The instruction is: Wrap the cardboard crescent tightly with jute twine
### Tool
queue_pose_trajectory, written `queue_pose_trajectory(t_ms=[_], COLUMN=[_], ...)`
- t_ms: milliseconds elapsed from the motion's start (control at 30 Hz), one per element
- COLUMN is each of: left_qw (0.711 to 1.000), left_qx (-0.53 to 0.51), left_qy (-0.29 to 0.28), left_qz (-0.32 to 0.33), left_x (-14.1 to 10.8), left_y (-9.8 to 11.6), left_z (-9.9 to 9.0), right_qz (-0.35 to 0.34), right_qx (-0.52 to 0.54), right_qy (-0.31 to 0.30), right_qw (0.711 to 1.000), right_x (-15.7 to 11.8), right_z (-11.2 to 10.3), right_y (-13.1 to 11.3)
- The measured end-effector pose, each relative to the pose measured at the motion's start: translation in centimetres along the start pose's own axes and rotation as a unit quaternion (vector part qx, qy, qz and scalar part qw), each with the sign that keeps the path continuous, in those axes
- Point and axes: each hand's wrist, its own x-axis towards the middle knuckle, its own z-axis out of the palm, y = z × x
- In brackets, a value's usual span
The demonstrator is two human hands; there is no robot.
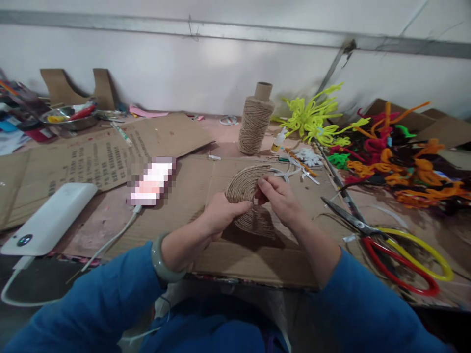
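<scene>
A half-round piece of coiled jute twine (241, 189), ridged in curved rows, is held up over a cardboard sheet (191, 196). My left hand (222, 213) grips its left side, the thumb lying across the front. At the inner edge of the coil, my right hand (277, 198) pinches with thumb and fingertips; whatever is between them is too small to make out. Behind the hands stands a cone-like spool of jute twine (256, 122) with a cardboard core. A small glue bottle (278, 140) stands beside the spool.
Large scissors (368, 230) with red and yellow handles lie at right. Beyond them are colourful pipe-cleaner pieces (390, 162) and yellow-green ones (309, 115). A phone (152, 181) and white power bank (51, 218) with cables lie left. A metal bowl (69, 117) sits far left.
</scene>
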Motion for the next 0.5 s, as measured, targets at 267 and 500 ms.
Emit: queue_pose_trajectory(t_ms=[267, 500], left_qw=[1.000, 1.000], left_qx=[0.014, 0.009], left_qy=[-0.003, 0.005], left_qz=[-0.013, -0.026], left_x=[-0.19, 0.06], left_y=[-0.08, -0.16], left_z=[0.25, 0.07], right_qz=[0.012, 0.012], right_qx=[0.011, 0.051], right_qy=[0.014, 0.006], right_qw=[1.000, 0.999], right_x=[-0.07, -0.13], right_z=[0.16, 0.28], right_y=[0.01, -0.10])
